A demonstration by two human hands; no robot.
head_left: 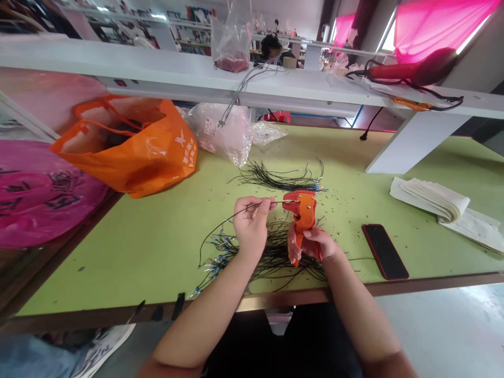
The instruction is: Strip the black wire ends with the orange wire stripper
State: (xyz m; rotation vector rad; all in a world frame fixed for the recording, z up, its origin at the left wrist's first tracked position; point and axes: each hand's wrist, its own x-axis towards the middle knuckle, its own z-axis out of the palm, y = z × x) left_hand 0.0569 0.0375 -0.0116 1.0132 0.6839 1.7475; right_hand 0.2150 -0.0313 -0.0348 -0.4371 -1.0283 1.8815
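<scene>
Between thumb and fingers, my left hand [252, 223] pinches a thin black wire [214, 229], whose tail loops down to a blue-tipped end on the table. The wire's other end reaches the jaws of an orange and red wire stripper [306, 207]. My right hand [315, 242] is wrapped around the stripper's handles. Below both hands lies a large pile of black wires [275, 257], many with blue tips, partly hidden by my forearms. A smaller bundle of black wires [271, 178] rests just beyond the stripper.
Short black scraps are scattered over the green table [157, 252]. A phone [385, 252] and folded papers [431, 199] lie to the right. An orange bag [157, 152] and pink bag [51, 194] stand left. A white shelf [157, 65] crosses the back, holding a red-handled tool [397, 71].
</scene>
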